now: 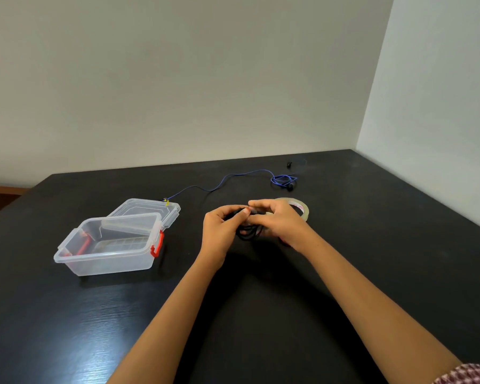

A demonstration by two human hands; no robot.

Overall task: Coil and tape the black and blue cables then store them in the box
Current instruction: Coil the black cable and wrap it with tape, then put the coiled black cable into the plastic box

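Both hands meet over the middle of the black table. My left hand (222, 225) and my right hand (275, 220) pinch a coiled black cable (247, 233), whose loops hang between them. A roll of clear tape (302, 207) lies just behind my right hand, partly hidden by it. The blue cable (233, 177) trails uncoiled across the far table, from a yellow-tipped plug near the box lid to a loose bundle with dark earbuds (284, 180). The clear plastic box (108, 259) with red latches stands open at the left and holds no cable.
The box's clear lid (147, 210) lies flat behind it. A small dark piece (289, 164) sits near the table's far edge. White walls close off the back and right sides. The table's left edge shows beside a brown strip.
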